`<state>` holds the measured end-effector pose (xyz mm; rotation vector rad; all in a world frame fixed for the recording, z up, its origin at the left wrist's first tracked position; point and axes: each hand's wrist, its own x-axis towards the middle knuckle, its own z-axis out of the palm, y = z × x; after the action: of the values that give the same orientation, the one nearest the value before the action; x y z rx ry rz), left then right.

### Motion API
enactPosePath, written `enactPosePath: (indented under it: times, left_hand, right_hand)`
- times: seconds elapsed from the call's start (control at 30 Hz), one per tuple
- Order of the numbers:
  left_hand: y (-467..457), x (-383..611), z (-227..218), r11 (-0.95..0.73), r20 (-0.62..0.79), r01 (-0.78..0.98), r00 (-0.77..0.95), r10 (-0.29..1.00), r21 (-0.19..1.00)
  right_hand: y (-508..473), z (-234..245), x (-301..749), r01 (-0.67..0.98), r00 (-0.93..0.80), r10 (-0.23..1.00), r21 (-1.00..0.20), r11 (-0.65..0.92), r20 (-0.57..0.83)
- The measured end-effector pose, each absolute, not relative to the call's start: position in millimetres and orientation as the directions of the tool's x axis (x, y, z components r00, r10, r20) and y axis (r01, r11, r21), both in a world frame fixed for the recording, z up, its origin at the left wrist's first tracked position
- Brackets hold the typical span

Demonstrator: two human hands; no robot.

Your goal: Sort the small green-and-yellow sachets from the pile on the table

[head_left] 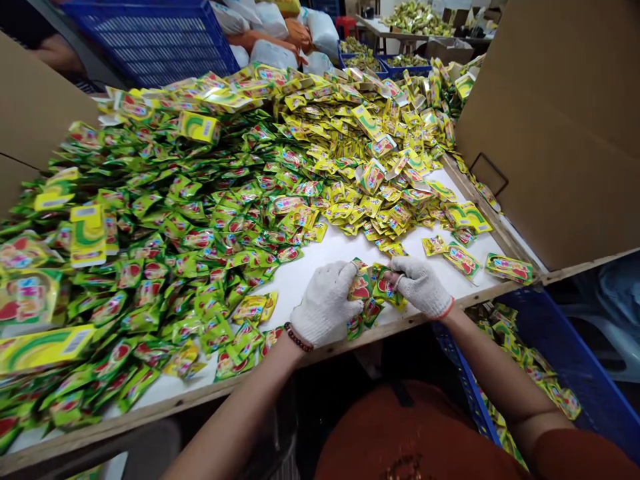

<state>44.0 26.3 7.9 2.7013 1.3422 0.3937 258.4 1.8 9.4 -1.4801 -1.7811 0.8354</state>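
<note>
White knit gloves cover both of my hands at the table's front edge. My left hand [324,301] is closed, thumb and fingers pinching green and red sachets [360,285]. Opposite it, my right hand [424,288] pinches another green sachet [384,285] with its fingertips. The held packets overlap, so I cannot tell how many there are. Just under them, a few more small sachets [371,312] lie at the table edge. Left of my hands spreads a heap of green sachets [215,220]; beyond them rises a heap of yellow sachets [345,133].
Flat printed cartons [510,268] lie at the right corner and on the heaps. Cardboard walls [555,133] flank the white tabletop [310,263], which has a wooden rim. A blue crate [585,373] with packets stands below right; another blue crate [155,40] leans behind. A person's arm [60,55] shows top left.
</note>
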Motion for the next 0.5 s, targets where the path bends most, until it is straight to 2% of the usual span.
enactPosePath:
  times: [0.1,0.17,0.27,0.37,0.5]
  left_hand:
    - [20.2,44.1,4.5,-0.677,0.195,0.718,0.65,0.735,0.161]
    - [14.8,47.2,1.5,-0.697,0.199,0.703,0.669,0.716,0.141]
    - [8.0,53.6,-2.7,-0.699,0.215,0.702,0.668,0.712,0.136]
    - [5.0,58.8,-6.0,-0.668,0.22,0.727,0.634,0.741,0.156]
    - [4.0,60.2,-12.4,-0.611,0.277,0.765,0.553,0.786,0.206]
  right_hand:
    - [1.8,21.3,261.8,0.614,-0.29,0.955,-0.778,0.134,-0.065]
    - [3.0,26.6,261.5,0.645,-0.349,0.931,-0.749,0.153,-0.11]
    - [4.2,27.6,256.6,0.727,-0.327,0.945,-0.643,0.239,-0.019]
    - [0.5,22.4,246.8,0.788,-0.261,0.962,-0.559,0.258,0.076]
    - [-8.5,16.7,237.8,0.787,-0.14,0.973,-0.576,0.221,0.183]
